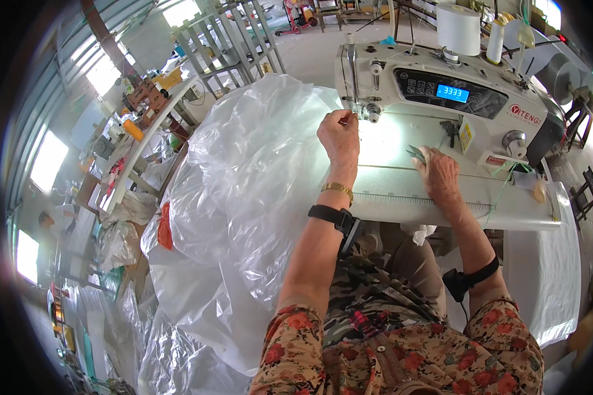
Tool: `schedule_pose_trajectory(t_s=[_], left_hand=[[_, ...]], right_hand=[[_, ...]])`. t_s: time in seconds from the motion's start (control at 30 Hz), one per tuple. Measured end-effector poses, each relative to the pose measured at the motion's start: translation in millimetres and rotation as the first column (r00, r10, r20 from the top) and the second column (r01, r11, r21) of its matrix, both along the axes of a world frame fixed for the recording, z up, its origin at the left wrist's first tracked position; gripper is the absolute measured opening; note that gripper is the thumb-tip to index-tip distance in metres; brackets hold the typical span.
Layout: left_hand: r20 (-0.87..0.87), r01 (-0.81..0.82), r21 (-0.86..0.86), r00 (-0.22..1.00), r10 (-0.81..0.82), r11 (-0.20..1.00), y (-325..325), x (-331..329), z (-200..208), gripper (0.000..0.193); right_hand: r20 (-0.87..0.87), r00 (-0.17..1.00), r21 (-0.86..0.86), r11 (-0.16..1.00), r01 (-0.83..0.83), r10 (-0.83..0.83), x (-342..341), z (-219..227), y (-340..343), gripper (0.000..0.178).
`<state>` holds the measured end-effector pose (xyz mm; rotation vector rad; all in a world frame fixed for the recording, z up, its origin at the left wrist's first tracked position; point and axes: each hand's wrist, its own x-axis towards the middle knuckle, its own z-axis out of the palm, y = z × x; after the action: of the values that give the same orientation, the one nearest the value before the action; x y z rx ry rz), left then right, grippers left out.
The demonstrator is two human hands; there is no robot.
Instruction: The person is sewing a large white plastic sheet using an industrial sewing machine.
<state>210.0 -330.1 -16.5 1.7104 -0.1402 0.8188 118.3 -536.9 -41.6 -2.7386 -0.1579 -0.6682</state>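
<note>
At the needle end of the white sewing machine [408, 59], the left hand [340, 135] is raised with its fingers narrow, the tips drawn together beside the presser area. Whether they grip anything cannot be told. The right hand [439, 172] is over the machine table [395, 181], to the right of the lit zone; its fingers are closed around a small two-pointed tool [416, 153], with the points directed up and to the left.

Translucent plastic sheeting [244, 151] forms a large, crumpled heap to the left of the machine, reaching the left side of the table near the left hand. A measuring scale [408, 199] runs along the front part of the table. Behind the right hand lies a small black object [450, 131], near the machine's upright. A blue-lit display [452, 93] faces the operator; a white thread cone [458, 29] stands above it.
</note>
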Motion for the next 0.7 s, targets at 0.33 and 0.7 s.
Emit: schedule_pose_trajectory(t_s=[0.33, 0.7], left_hand=[[-0.015, -0.128, -0.136, 0.992, 0.127, 0.982, -26, -4, 0, 0.008], [0.2, -0.303, -0.213, 0.917, 0.345, 0.929, 17, -7, 7, 0.002]], right_hand=[[0.031, 1.0, 0.002, 1.0, 0.004, -0.004, 2, -4, 1, 0.029], [-0.043, 0.999, 0.002, 0.999, 0.032, -0.032, 1, 0, 1, 0.032]])
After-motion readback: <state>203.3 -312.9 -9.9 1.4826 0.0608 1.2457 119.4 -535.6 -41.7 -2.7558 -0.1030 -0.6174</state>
